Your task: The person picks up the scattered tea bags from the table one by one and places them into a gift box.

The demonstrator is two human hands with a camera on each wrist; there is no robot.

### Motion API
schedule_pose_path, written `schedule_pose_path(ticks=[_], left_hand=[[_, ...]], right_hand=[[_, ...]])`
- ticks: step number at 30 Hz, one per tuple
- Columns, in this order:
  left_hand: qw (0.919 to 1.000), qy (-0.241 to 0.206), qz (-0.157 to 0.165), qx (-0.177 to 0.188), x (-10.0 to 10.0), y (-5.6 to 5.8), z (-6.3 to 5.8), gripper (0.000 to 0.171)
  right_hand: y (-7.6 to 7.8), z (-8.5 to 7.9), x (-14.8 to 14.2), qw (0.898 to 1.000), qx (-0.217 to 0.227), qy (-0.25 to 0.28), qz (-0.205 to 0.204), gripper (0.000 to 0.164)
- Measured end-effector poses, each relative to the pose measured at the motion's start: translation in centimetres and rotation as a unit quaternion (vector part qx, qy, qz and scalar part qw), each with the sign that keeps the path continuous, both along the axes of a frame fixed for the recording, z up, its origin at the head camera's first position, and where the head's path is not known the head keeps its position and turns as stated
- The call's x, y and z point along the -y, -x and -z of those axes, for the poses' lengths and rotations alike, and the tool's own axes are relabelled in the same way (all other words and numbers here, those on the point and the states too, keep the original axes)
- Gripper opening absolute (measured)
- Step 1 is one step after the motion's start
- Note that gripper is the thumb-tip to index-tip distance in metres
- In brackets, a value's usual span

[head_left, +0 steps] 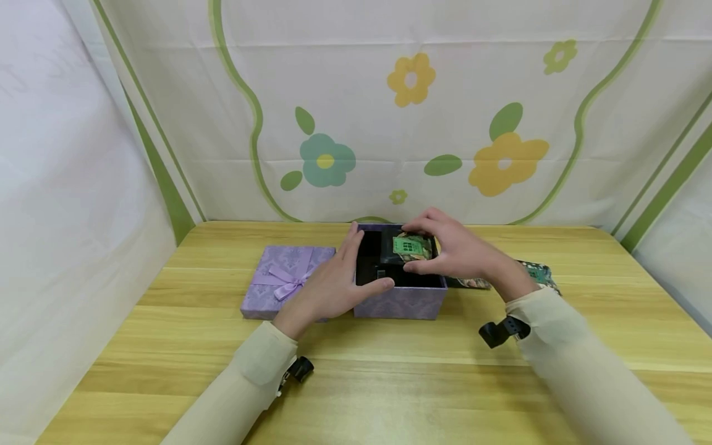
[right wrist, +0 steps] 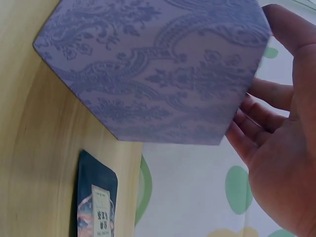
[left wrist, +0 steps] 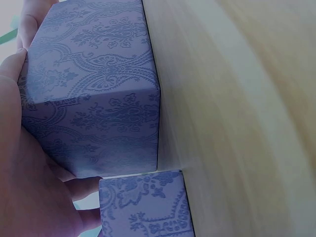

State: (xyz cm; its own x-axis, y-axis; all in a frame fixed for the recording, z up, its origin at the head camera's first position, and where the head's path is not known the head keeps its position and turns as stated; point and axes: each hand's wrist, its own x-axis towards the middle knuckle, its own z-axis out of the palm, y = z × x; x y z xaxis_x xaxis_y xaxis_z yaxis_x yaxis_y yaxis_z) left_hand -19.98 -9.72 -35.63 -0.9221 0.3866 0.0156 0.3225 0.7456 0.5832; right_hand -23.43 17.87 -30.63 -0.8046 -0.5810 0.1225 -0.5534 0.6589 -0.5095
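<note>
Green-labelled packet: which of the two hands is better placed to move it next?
Probably the right. The right hand already has its thumb and fingers about the green-labelled packet at the purple box's mouth; the left hand lies at the box's left side, holding no packet.

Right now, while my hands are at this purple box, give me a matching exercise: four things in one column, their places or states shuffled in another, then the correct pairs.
Things:
1. Lid
2. Open box
3. Green-labelled packet
4. Left hand

Places or states:
A. Between the thumb and fingers of the right hand
B. Thumb by the box's near rim
C. Lying on the table, bow on top
D. Purple outside, dark inside

Pairs: 1-C, 2-D, 3-A, 4-B
</note>
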Motion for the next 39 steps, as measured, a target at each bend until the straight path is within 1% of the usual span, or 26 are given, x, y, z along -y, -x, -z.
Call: schedule_pose_path(ticks=[11, 20, 26, 32, 39], left_hand=[[1.0, 0.0, 0.0, -0.002, -0.1, 0.0, -0.1, 0.118], [1.0, -0.002, 0.003, -0.003, 0.0, 0.0, -0.1, 0.119], [1.0, -0.001, 0.002, 0.0, 0.1, 0.0, -0.1, 0.117], [1.0, 0.002, 0.003, -0.002, 0.0, 0.0, -0.1, 0.117], [1.0, 0.0, 0.003, 0.003, 0.0, -0.1, -0.2, 0.116]], right_hand=[[0.6, 1.0, 1.1, 1.0, 0.006, -0.026, -0.006, 0.071], [0.7, 1.3, 2.0, 0.997, -0.008, -0.069, -0.019, 0.067], [0.7, 1.6, 2.5, 0.993, -0.037, -0.114, -0.023, 0.063], [0.7, 2.0, 2.8, 0.99, -0.062, -0.126, -0.018, 0.059], [0.4, 2.2, 3.1, 0.985, -0.084, -0.152, -0.007, 0.058]])
